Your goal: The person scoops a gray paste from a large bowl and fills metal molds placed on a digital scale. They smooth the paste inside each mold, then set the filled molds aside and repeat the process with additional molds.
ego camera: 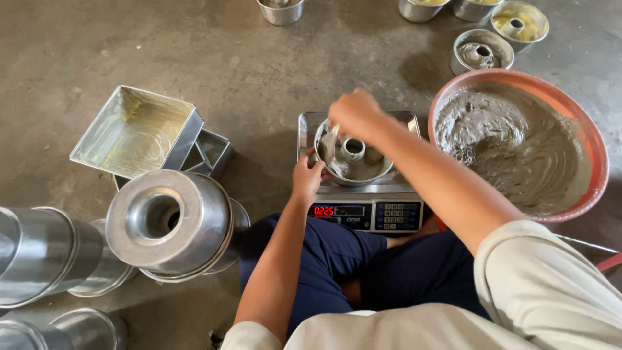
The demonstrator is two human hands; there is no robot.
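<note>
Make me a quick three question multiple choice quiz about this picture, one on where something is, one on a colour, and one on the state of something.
1. Where does the ring tin sit?
A. on the scale
B. inside the basin
C. on the square tin

2. What colour is the rim of the basin?
A. blue
B. orange-red
C. green

3. What is in the ring tin on the scale?
A. nothing
B. clear water
C. some grey batter

Answers: 1 A, the tin rests on the scale's plate above the lit display. 2 B, the rim around the grey batter is orange-red. 3 C, grey batter lies around the centre tube, where the right hand holds a spoon and the left hand steadies the rim.
</note>
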